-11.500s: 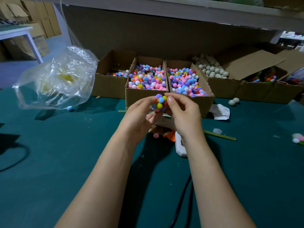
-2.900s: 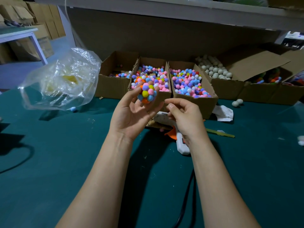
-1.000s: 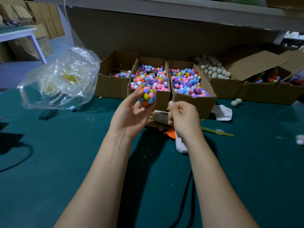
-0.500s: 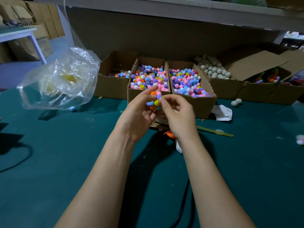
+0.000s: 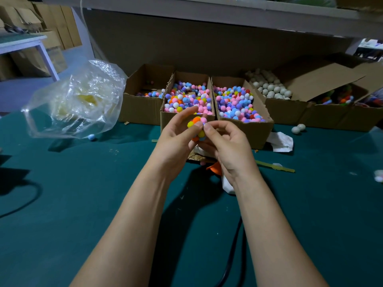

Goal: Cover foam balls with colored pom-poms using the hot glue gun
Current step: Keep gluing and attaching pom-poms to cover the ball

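A foam ball covered in coloured pom-poms (image 5: 196,126) is held above the green table, in front of the cardboard boxes. My left hand (image 5: 176,137) grips it from the left, fingers curled round it. My right hand (image 5: 223,146) pinches it from the right with thumb and fingertips. The hot glue gun (image 5: 216,169) lies on the table under my right hand, mostly hidden; only its orange tip and white body show. Two open boxes of loose pom-poms (image 5: 186,98) (image 5: 236,104) stand just behind the ball. A box of bare foam balls (image 5: 269,88) sits at the back right.
A crumpled clear plastic bag (image 5: 74,102) lies at the left. A glue stick (image 5: 275,166) and white paper (image 5: 280,141) lie right of my hands. Two loose foam balls (image 5: 298,128) rest by the boxes. A black cable (image 5: 234,245) runs toward me.
My right hand came up from near the glue gun to the ball. Both hands now hold the ball, which has turned and sits slightly lower.
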`<move>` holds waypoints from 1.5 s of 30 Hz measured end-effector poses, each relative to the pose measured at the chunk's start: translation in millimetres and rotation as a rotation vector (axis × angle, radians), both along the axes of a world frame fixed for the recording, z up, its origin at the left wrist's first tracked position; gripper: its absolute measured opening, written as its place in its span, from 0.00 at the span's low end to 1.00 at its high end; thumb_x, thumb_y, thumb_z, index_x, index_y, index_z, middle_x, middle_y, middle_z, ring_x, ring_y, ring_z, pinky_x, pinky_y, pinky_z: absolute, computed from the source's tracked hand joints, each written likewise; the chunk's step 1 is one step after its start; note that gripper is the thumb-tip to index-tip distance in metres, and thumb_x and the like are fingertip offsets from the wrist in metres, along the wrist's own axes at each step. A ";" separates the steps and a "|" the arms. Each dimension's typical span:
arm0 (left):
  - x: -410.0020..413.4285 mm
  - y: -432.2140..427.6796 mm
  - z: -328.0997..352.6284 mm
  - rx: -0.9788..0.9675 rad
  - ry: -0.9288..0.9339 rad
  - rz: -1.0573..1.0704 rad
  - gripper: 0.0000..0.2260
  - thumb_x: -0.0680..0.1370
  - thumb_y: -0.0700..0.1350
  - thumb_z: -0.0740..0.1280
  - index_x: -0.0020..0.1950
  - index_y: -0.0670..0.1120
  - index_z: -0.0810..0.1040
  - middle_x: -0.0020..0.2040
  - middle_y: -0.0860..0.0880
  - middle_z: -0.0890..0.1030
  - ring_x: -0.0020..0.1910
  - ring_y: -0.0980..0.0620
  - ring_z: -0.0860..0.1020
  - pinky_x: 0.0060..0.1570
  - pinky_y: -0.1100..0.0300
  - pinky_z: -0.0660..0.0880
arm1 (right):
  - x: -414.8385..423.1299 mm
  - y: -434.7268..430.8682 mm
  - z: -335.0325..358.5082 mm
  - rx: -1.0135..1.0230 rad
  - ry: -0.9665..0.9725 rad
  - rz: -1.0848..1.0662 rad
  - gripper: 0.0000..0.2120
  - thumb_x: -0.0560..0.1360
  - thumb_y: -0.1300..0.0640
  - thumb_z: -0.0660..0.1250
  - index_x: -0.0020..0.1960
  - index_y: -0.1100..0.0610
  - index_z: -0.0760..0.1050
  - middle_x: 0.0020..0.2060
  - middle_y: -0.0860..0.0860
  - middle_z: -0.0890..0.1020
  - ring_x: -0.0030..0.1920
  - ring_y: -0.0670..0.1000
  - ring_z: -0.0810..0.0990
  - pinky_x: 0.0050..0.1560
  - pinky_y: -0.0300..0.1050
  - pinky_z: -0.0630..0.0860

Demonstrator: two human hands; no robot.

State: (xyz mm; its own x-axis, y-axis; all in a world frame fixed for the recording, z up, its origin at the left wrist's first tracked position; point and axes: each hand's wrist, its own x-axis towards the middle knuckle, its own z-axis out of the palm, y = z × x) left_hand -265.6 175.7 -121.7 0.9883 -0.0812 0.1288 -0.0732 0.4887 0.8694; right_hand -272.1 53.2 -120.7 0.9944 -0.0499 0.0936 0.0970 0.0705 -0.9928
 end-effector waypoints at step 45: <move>3.3 20.0 14.7 -0.493 0.242 0.277 0.11 0.82 0.46 0.63 0.40 0.47 0.76 0.33 0.54 0.81 0.37 0.58 0.79 0.41 0.64 0.74 | 0.1 -22.4 14.1 0.383 0.108 -0.155 0.10 0.76 0.48 0.67 0.49 0.54 0.78 0.44 0.54 0.83 0.38 0.46 0.84 0.37 0.39 0.79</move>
State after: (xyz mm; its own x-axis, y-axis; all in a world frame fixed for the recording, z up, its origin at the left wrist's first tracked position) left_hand -262.3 195.8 -107.0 0.9700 0.1952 -0.1452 -0.0838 0.8285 0.5537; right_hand -272.0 30.9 -106.7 0.9754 -0.2105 -0.0650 0.0323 0.4288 -0.9028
